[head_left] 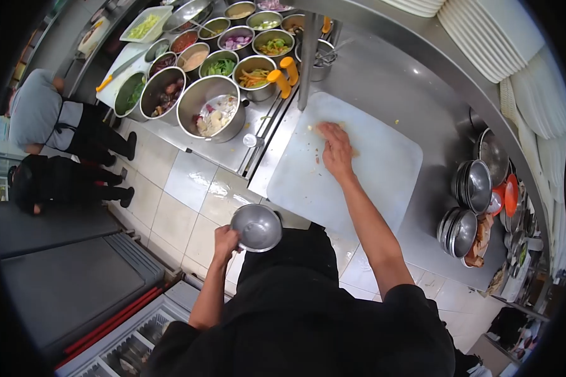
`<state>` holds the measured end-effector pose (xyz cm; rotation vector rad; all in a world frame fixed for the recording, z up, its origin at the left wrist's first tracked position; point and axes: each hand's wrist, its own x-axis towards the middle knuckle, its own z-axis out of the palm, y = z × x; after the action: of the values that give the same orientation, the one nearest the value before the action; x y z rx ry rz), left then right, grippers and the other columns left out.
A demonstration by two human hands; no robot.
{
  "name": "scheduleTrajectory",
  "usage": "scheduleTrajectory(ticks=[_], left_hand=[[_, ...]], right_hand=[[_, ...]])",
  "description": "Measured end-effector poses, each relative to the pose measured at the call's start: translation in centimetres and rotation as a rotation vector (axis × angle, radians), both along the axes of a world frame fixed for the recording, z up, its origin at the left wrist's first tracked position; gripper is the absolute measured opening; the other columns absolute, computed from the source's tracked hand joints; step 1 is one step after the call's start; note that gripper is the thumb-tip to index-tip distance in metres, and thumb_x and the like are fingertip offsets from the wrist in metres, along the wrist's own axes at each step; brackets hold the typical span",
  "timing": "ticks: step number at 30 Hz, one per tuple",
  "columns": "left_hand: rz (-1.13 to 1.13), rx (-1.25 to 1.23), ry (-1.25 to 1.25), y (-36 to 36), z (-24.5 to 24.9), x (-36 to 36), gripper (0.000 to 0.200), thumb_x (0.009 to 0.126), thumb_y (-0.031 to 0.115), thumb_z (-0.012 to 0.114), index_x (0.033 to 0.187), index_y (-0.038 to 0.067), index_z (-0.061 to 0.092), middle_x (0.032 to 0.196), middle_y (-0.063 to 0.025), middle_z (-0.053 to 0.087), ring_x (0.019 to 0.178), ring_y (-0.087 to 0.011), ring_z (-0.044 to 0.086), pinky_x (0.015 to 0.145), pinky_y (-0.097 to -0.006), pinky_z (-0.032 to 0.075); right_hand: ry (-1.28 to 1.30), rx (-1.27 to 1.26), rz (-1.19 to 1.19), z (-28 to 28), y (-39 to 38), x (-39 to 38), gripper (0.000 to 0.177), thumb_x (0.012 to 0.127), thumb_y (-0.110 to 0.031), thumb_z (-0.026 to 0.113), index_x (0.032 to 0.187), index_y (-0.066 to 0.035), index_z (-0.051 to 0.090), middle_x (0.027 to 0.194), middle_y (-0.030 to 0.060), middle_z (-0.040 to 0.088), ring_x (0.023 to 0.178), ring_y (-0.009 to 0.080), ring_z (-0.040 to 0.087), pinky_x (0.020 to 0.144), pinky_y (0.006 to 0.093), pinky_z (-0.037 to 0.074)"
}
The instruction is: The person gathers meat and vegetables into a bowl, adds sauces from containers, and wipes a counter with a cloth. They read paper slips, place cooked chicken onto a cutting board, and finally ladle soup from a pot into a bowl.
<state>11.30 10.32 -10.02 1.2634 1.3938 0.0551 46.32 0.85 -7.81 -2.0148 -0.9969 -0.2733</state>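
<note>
A metal bowl (256,227) hangs over the floor near the counter's front edge, its rim gripped by my left hand (226,242). It looks empty inside. On the white cutting board (377,169), my right hand (337,149) rests palm down near the upper part, fingers together over a brownish patch. What lies under the fingers is mostly hidden. Small brown crumbs (317,159) lie on the board just left of this hand.
Several metal pots of chopped vegetables (220,68) and a large pot (211,109) stand upper left. Stacked metal bowls (462,231) are at right. A metal post (307,63) rises behind the board. Two people (44,113) stand at far left.
</note>
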Motion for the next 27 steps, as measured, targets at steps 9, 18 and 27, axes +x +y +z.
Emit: scheduleTrajectory(ticks=[9, 18, 27], left_hand=[[-0.019, -0.106, -0.059, 0.0, 2.2, 3.3, 0.013, 0.063, 0.000, 0.048, 0.070, -0.009, 0.054, 0.051, -0.0138, 0.053, 0.033, -0.0195, 0.050, 0.029, -0.0297, 0.040], [0.073, -0.014, -0.260, 2.8, 5.2, 0.1, 0.004, 0.063, -0.001, 0.049, 0.064, -0.003, 0.053, 0.051, -0.0093, 0.052, 0.035, -0.0148, 0.046, 0.029, -0.0270, 0.037], [0.046, 0.968, -0.423, 12.3, 12.4, -0.5, 0.012, 0.066, -0.001, 0.052, 0.059, 0.004, 0.044, 0.053, -0.0008, 0.044, 0.047, -0.0087, 0.040, 0.043, -0.0269, 0.031]], right_hand=[[0.286, 0.030, 0.443, 0.1, -0.3, -18.3, 0.031, 0.069, 0.008, 0.041, 0.087, -0.004, 0.063, 0.095, 0.0135, 0.062, 0.095, 0.0305, 0.056, 0.088, 0.0389, 0.042], [0.500, 0.162, 0.125, 7.3, 3.4, -16.0, 0.037, 0.067, 0.012, 0.046, 0.100, -0.003, 0.053, 0.104, 0.0146, 0.047, 0.097, 0.0294, 0.050, 0.086, 0.0343, 0.041], [0.163, -0.121, 0.773, 8.4, 14.7, -23.0, 0.035, 0.059, -0.002, 0.057, 0.093, -0.007, 0.060, 0.098, 0.0112, 0.054, 0.091, 0.0318, 0.048, 0.079, 0.0394, 0.042]])
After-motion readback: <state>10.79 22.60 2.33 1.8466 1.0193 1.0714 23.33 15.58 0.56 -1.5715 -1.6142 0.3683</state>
